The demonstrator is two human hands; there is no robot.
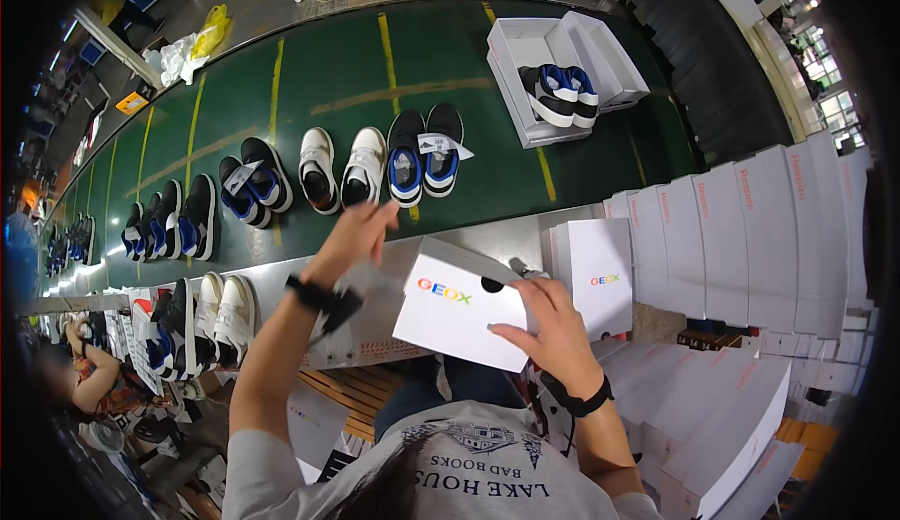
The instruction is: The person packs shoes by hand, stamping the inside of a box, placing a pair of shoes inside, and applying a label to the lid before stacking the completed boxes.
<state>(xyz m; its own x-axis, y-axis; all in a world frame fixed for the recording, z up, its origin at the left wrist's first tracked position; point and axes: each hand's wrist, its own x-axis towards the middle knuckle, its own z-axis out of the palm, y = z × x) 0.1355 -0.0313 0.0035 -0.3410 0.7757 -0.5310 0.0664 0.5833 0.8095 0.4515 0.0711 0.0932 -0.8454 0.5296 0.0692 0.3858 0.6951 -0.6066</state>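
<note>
My right hand [555, 334] grips a white shoebox [464, 309] by its right end, thumb on the near face and fingers over the far edge. The box is tilted in front of my body and has coloured lettering and a dark half-round cutout. My left hand [358, 237] is over the near edge of the green belt with nothing in it, fingers partly stretched out. Just beyond it stand a pair of white shoes [361, 164] and a pair of black shoes with blue linings [422, 159], a paper tag lying across the black pair.
More black shoes [255, 182] line the green conveyor belt [337, 70] to the left. An open shoebox [506, 70] with black shoes [560, 96] sits at the far right. White boxes [731, 239] are stacked on my right. Several shoes [234, 318] stand below the belt on my left.
</note>
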